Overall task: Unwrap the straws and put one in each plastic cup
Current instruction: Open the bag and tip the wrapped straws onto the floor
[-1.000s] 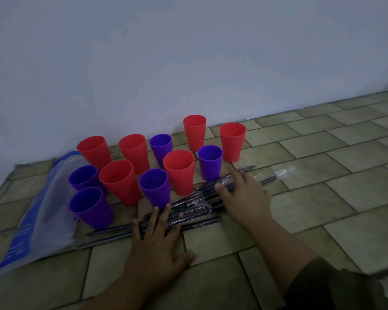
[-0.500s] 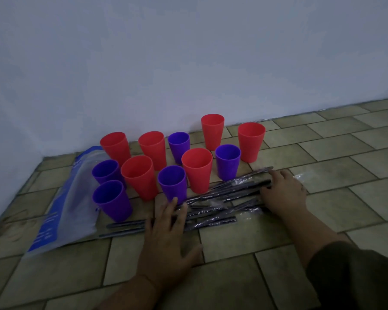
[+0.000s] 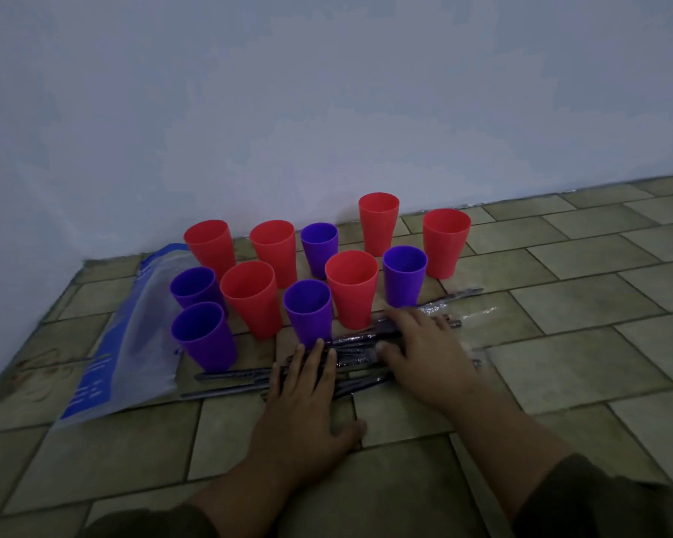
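Observation:
Several red cups (image 3: 351,293) and purple cups (image 3: 307,310) stand upright and empty in a cluster on the tiled floor near the wall. In front of them lies a pile of dark straws (image 3: 230,376) in clear wrappers, spread left to right. My left hand (image 3: 307,394) lies flat, palm down, with its fingers spread over the middle of the pile. My right hand (image 3: 424,351) rests palm down on the right part of the pile, fingers pointing left and lying on the straws. Neither hand grips a straw.
A clear and blue plastic bag (image 3: 129,343) lies flat on the floor left of the cups. A pale wall (image 3: 327,110) rises just behind the cups. A loose clear wrapper (image 3: 478,314) lies right of the straws. Bare tiles (image 3: 599,304) stretch to the right.
My right hand has slid left along the straws, from their right end toward the middle, close to my left hand. The left hand has stayed in place on the pile.

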